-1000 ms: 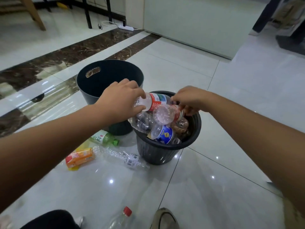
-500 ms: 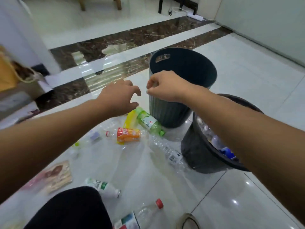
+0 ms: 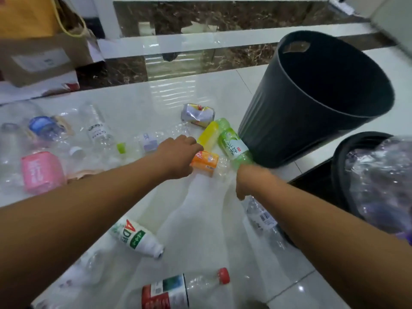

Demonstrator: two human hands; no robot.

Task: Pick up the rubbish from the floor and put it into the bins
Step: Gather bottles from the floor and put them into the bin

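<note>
One bin (image 3: 338, 157) brims with bottles, the taller bin (image 3: 278, 121) looks empty, and many bottles litter the floor (image 3: 169, 92); your left hand (image 3: 178, 157) lies over an orange-labelled bottle (image 3: 206, 161), your right hand (image 3: 247, 181) reaches low, grip unclear for both.

Both arms bare, stretched forward. Left hand (image 3: 177, 157) palm down, knuckles up, fingers curled at the left end of the orange bottle (image 3: 206, 161); grip unclear. Right hand (image 3: 248, 180) just right of that bottle, palm down, blurred, thumb hanging, fingers hidden.
</note>
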